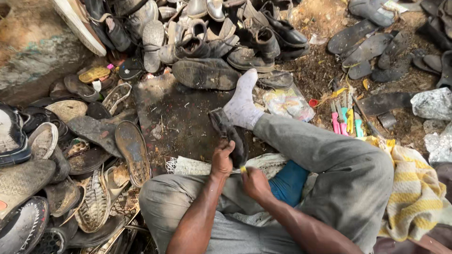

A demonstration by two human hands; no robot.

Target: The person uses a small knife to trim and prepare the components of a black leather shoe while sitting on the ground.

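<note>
sole (229,134), dark and worn, stands tilted in the middle of the view, just in front of the person's knees, with its far end beside the white sock (242,106). on the far left many old shoes and loose soles (94,155) lie in a heap on the ground, some turned bottom up. next to them a dark flat board (174,113) lies on the ground, under the sole. the left hand (221,160) is closed around the near edge of the sole and grips it from the left side. the right hand (254,182) is just beside it, fingers closed around a small tool with a yellow handle (243,169), and the tip of the tool meets the lower edge of the sole; the blade itself is too small to see. behind the sock, a pile of black boots (249,47) is near. further right, some knives with pink, yellow and green handles (346,120) lie on the dirt, and a yellow and white cloth (414,188) is beside the right leg.
</note>
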